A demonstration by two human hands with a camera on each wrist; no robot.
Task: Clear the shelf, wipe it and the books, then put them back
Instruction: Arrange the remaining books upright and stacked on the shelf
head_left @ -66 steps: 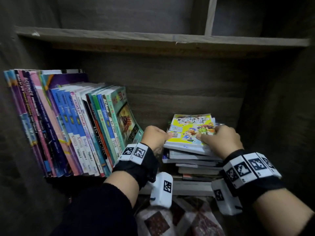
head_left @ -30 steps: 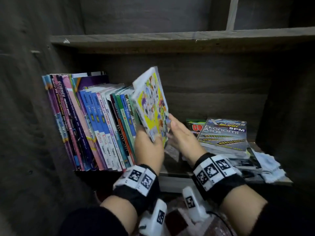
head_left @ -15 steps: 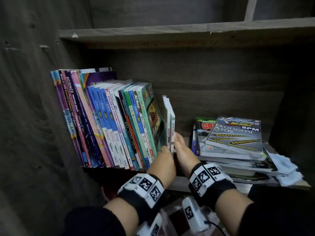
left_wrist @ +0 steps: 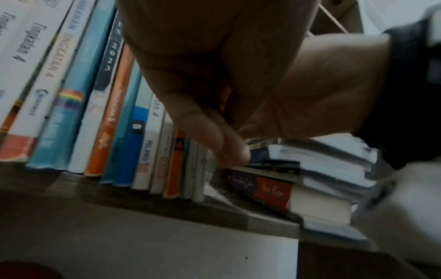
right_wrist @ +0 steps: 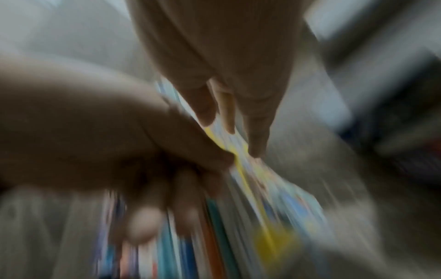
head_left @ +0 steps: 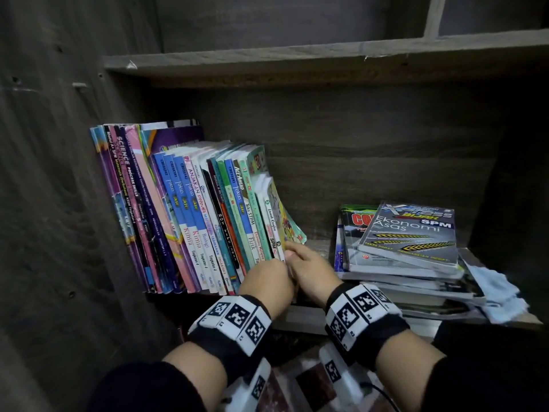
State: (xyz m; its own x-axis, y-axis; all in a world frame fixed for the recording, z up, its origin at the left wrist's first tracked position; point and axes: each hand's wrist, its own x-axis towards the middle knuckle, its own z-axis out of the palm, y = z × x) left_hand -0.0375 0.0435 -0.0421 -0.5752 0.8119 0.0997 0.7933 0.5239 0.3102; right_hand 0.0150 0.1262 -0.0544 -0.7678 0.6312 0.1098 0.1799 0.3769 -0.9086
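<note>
Head view | flat book stack point(head_left: 407, 251) right | cloth point(head_left: 499, 292) beside it

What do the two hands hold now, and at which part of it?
Both hands are at the yellow comic book, the last of the standing row. The right hand lies with straight fingers on the cover's lower part; the left hand is at its lower spine edge, grip unclear.

The head view is dim, the shelf point(head_left: 323, 248) recess deep in shadow and its boards bowed toward the frame edges; the left wrist view is soft and murky, and the right wrist view is streaked with heavy motion blur
</note>
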